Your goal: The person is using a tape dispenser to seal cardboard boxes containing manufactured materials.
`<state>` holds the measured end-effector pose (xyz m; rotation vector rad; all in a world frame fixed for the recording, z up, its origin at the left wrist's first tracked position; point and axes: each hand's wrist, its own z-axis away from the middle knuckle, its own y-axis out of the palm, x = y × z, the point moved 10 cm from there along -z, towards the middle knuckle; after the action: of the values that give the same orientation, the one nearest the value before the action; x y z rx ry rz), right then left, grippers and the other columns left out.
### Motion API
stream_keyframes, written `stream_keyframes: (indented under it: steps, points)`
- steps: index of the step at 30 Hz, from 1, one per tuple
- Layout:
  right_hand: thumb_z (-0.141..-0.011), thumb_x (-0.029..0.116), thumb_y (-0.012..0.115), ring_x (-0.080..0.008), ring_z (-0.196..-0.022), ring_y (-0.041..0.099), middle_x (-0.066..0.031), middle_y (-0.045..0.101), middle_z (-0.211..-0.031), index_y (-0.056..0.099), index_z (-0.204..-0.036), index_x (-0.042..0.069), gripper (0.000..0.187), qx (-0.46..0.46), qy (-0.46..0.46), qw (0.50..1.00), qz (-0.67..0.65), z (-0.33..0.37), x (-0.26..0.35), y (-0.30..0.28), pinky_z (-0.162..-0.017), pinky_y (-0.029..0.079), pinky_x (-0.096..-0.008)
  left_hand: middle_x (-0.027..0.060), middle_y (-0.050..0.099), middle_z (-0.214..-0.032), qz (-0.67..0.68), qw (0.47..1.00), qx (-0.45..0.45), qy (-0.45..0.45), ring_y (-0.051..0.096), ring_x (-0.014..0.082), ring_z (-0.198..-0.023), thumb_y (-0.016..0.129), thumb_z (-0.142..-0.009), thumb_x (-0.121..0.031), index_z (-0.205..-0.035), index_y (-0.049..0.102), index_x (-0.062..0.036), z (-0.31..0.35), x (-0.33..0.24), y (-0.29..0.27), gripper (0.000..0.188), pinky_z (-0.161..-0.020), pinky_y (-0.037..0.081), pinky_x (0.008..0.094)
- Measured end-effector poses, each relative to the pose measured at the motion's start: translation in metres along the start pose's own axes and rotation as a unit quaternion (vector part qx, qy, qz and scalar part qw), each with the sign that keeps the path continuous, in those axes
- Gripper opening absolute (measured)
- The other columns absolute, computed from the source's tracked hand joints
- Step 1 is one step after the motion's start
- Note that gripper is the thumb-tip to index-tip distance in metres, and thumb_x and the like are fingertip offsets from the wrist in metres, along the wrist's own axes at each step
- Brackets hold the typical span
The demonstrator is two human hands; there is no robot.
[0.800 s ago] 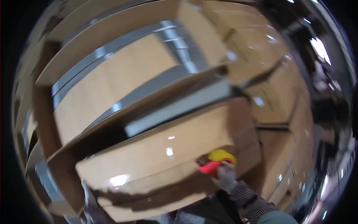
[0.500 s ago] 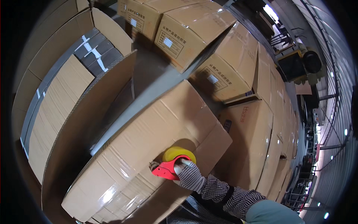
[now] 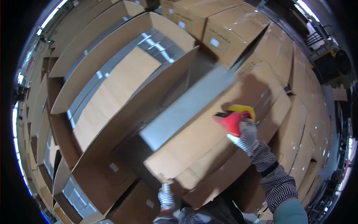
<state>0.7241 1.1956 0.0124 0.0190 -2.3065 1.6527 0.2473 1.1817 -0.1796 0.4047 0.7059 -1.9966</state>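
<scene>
My right hand (image 3: 246, 136), in a striped glove, is closed around a red tape dispenser (image 3: 232, 122) with a yellow tape roll. It is over the right part of a long brown carton (image 3: 197, 143), which lies slantwise in front of me. My left hand (image 3: 166, 198), gloved too, is at the carton's near left corner. Its fingers seem to touch the cardboard edge, but they are blurred, so their grip does not show. Whether tape runs from the dispenser to the carton cannot be made out.
An open carton (image 3: 108, 108) stands at the left, with grey packed items and a loose cardboard sheet inside. More open cartons line the far left. Closed cartons (image 3: 231, 33) stand at the back and along the right. Grey floor (image 3: 186, 108) shows between the rows.
The view has swung left, so more open cartons show. My left hand has come into view at the carton's corner. My right hand still holds the tape dispenser, now farther right in the picture.
</scene>
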Motion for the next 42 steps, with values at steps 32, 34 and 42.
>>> stream_keyframes:
  steps: [32, 34, 42]
  points:
    - [-0.068, 0.03, 0.089, -0.0335, -0.109, 0.066, -0.0206, 0.067, -0.123, 0.054, -0.132, -0.006, 0.082, -0.155, 0.475, 0.85, -0.167, -0.252, -0.222, 0.059, -0.095, 0.052, -0.0396, 0.0227, 0.049, -0.149, 0.466, 0.855, 0.21, -0.091, 0.047, 0.043, -0.135, 0.038, -0.098, -0.071, -0.14, 0.047, -0.0022, -0.155, -0.237, -0.213, 0.081, -0.11, 0.04, 0.0619]
    - [-0.069, 0.045, 0.086, -0.041, -0.121, 0.06, -0.0293, 0.063, -0.128, 0.051, -0.136, -0.007, 0.091, -0.058, 0.485, 0.872, -0.029, -0.343, -0.196, 0.062, -0.102, 0.048, -0.0434, 0.02, 0.052, -0.145, 0.482, 0.849, 0.155, -0.151, 0.047, 0.0406, -0.135, 0.043, -0.096, -0.069, -0.137, 0.049, -0.005, -0.165, -0.246, -0.21, 0.076, -0.109, 0.04, 0.0596]
    - [-0.069, 0.054, 0.084, -0.0462, -0.109, 0.064, -0.0312, 0.066, -0.116, 0.054, -0.128, 0.0, 0.085, 0.006, 0.495, 0.868, 0.041, -0.461, -0.211, 0.163, -0.098, 0.052, -0.0458, 0.0117, 0.061, -0.135, 0.554, 0.787, 0.01, -0.272, 0.056, 0.0333, -0.126, 0.058, -0.092, -0.048, -0.131, 0.057, -0.0083, -0.223, -0.231, -0.179, 0.056, -0.103, 0.045, 0.0574]
